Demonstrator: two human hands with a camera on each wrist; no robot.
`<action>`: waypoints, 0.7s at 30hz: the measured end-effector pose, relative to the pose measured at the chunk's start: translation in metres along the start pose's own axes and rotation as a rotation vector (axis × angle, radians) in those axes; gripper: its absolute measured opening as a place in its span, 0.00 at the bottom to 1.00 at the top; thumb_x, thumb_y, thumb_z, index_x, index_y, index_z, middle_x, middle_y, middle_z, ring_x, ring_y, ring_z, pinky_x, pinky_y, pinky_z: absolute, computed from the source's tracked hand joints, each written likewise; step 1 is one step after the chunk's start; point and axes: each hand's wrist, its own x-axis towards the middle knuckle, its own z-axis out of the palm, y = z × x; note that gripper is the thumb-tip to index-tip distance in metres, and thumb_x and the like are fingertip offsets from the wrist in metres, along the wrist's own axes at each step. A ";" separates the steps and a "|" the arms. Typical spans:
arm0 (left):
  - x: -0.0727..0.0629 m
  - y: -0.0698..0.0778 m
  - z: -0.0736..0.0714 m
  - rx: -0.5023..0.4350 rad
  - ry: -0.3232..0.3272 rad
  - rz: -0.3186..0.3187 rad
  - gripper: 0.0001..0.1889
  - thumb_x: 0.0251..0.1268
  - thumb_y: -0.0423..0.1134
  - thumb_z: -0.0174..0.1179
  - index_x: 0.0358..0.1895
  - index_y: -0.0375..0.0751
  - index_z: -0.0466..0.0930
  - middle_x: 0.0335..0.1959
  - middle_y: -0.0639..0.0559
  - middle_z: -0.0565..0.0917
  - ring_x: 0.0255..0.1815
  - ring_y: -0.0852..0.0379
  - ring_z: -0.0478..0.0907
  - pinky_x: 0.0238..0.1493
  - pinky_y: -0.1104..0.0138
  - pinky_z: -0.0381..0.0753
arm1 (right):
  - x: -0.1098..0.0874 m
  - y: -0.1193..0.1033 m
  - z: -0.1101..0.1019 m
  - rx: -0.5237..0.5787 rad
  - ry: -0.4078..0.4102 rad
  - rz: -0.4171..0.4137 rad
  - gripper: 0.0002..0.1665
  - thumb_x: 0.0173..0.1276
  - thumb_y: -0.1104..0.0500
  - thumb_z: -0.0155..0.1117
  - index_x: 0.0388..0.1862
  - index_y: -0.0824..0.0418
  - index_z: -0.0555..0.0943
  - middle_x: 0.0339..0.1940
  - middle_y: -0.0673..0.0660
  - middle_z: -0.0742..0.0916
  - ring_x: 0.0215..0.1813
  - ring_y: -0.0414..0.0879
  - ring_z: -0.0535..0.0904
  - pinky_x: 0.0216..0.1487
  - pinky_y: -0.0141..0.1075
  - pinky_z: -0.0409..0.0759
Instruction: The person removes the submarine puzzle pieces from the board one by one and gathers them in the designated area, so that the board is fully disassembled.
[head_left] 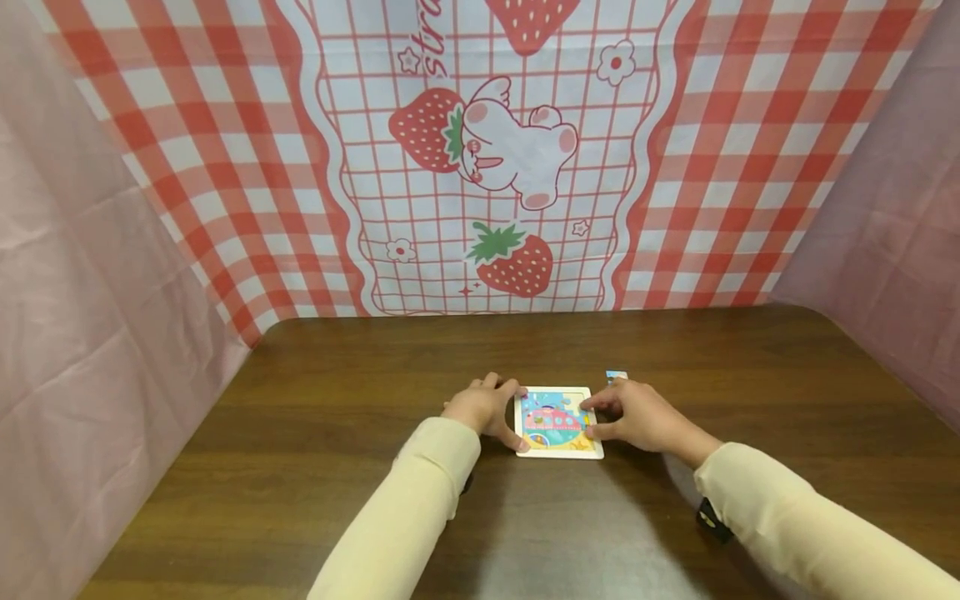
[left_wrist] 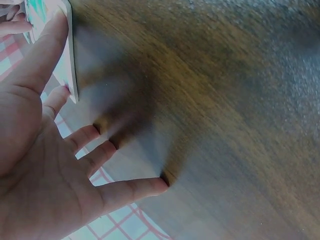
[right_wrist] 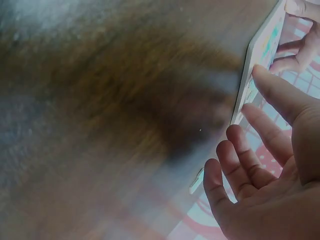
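Observation:
A square jigsaw puzzle board (head_left: 558, 454) with a pale frame and a pink and blue sea picture lies flat on the table. My left hand (head_left: 480, 408) steadies its left side, thumb on the near corner and index finger at the far corner. In the left wrist view the other fingers of the left hand (left_wrist: 55, 160) are spread on the tabletop. At the board's right side my right hand (head_left: 645, 417) pinches a small puzzle piece (head_left: 587, 420) between thumb and index finger, partly hidden. A loose puzzle piece (head_left: 617, 375) lies just beyond that hand.
The brown wooden table (head_left: 360, 375) extends around the board. Behind it hangs a red checked cloth (head_left: 225, 125) with strawberries, and pink cloth (head_left: 97, 275) drapes both sides. A dark strap (head_left: 712, 518) shows at the right wrist.

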 end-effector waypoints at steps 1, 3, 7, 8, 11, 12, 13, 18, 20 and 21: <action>0.000 0.000 0.000 0.002 -0.002 -0.004 0.43 0.55 0.55 0.76 0.75 0.58 0.66 0.76 0.46 0.63 0.77 0.43 0.59 0.64 0.29 0.64 | 0.000 -0.001 0.000 -0.012 -0.001 -0.004 0.22 0.56 0.53 0.82 0.48 0.61 0.89 0.38 0.53 0.83 0.36 0.43 0.74 0.38 0.39 0.75; 0.001 -0.001 0.001 0.007 -0.006 -0.011 0.43 0.56 0.56 0.75 0.75 0.59 0.66 0.76 0.47 0.62 0.77 0.44 0.59 0.65 0.30 0.65 | 0.000 -0.001 0.001 -0.030 -0.002 -0.015 0.22 0.56 0.53 0.82 0.47 0.61 0.90 0.37 0.54 0.82 0.36 0.43 0.75 0.37 0.40 0.75; 0.011 -0.005 0.007 0.037 -0.009 -0.019 0.45 0.55 0.59 0.74 0.76 0.62 0.64 0.78 0.49 0.60 0.78 0.45 0.58 0.65 0.30 0.65 | 0.002 -0.002 0.002 -0.035 0.005 -0.009 0.20 0.54 0.54 0.83 0.44 0.60 0.89 0.37 0.52 0.84 0.38 0.44 0.77 0.40 0.42 0.77; 0.014 -0.006 0.009 0.044 -0.009 -0.019 0.45 0.55 0.60 0.74 0.77 0.62 0.63 0.78 0.49 0.60 0.78 0.45 0.58 0.65 0.31 0.66 | 0.003 -0.001 0.002 -0.034 0.008 -0.008 0.19 0.54 0.55 0.83 0.43 0.60 0.89 0.36 0.51 0.84 0.38 0.44 0.77 0.41 0.42 0.77; 0.016 -0.006 0.010 0.063 -0.007 -0.014 0.44 0.56 0.60 0.73 0.77 0.63 0.63 0.79 0.50 0.60 0.79 0.45 0.58 0.64 0.30 0.66 | 0.005 -0.002 0.002 -0.021 0.020 -0.002 0.19 0.52 0.56 0.84 0.41 0.59 0.87 0.34 0.49 0.84 0.39 0.43 0.78 0.43 0.43 0.77; 0.013 -0.004 0.008 0.064 -0.009 -0.013 0.44 0.57 0.59 0.73 0.77 0.62 0.63 0.79 0.49 0.60 0.78 0.45 0.58 0.64 0.30 0.66 | 0.005 -0.002 0.002 -0.014 0.026 -0.005 0.19 0.51 0.56 0.84 0.40 0.59 0.87 0.33 0.48 0.83 0.38 0.43 0.77 0.42 0.42 0.76; 0.010 -0.003 0.006 0.066 -0.010 -0.012 0.44 0.57 0.59 0.73 0.77 0.62 0.63 0.79 0.49 0.60 0.78 0.45 0.58 0.64 0.30 0.66 | 0.005 -0.002 0.002 -0.006 0.030 -0.009 0.19 0.50 0.57 0.85 0.39 0.58 0.86 0.32 0.48 0.82 0.38 0.43 0.76 0.41 0.42 0.76; 0.003 0.000 0.001 0.064 -0.009 -0.006 0.43 0.59 0.58 0.73 0.76 0.60 0.63 0.78 0.48 0.61 0.78 0.44 0.58 0.64 0.31 0.67 | 0.006 -0.004 0.002 0.021 0.047 -0.017 0.20 0.47 0.59 0.86 0.36 0.58 0.83 0.30 0.50 0.79 0.36 0.44 0.73 0.39 0.40 0.73; 0.003 -0.001 0.001 0.056 -0.009 -0.005 0.42 0.59 0.57 0.73 0.76 0.60 0.64 0.78 0.48 0.61 0.78 0.44 0.59 0.64 0.31 0.67 | 0.007 -0.004 0.002 0.014 0.050 -0.019 0.20 0.47 0.59 0.86 0.35 0.57 0.82 0.30 0.49 0.79 0.36 0.43 0.73 0.39 0.39 0.72; 0.005 -0.002 0.002 0.055 -0.010 -0.006 0.43 0.58 0.57 0.73 0.76 0.60 0.64 0.78 0.48 0.61 0.78 0.44 0.59 0.64 0.31 0.67 | 0.008 -0.004 0.002 0.007 0.051 -0.020 0.20 0.47 0.59 0.86 0.35 0.57 0.82 0.30 0.49 0.79 0.36 0.43 0.73 0.40 0.39 0.72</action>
